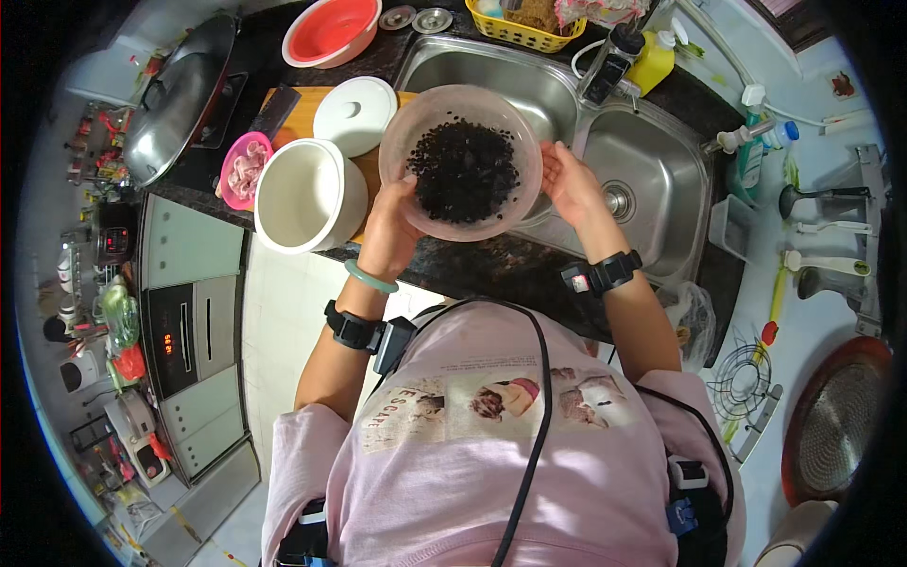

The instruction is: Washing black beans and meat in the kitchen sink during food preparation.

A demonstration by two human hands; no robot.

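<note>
A translucent plastic bowl [397, 142] of small black beans [464, 170] is held up in front of me, over the sink's near left edge. My left hand [390, 227] grips its left rim, the thumb over the edge. At the right side, my right hand [572, 181] supports the bowl with its fingers against the wall. Left of the bowl stands an uncovered white ceramic pot [301, 195], its inside bare. Its white lid [356, 117] lies knob up on a wooden cutting board [305, 99]. A pink bowl of raw meat [248, 170] sits beside the pot.
A cleaver [278, 110] lies on the board. Behind are a steel double sink [652, 191], a red-lined basin [333, 32] and a yellow basket [524, 34]. A large lidded wok [177, 106] stands far left. Utensils and a frying pan [836, 422] hang at right.
</note>
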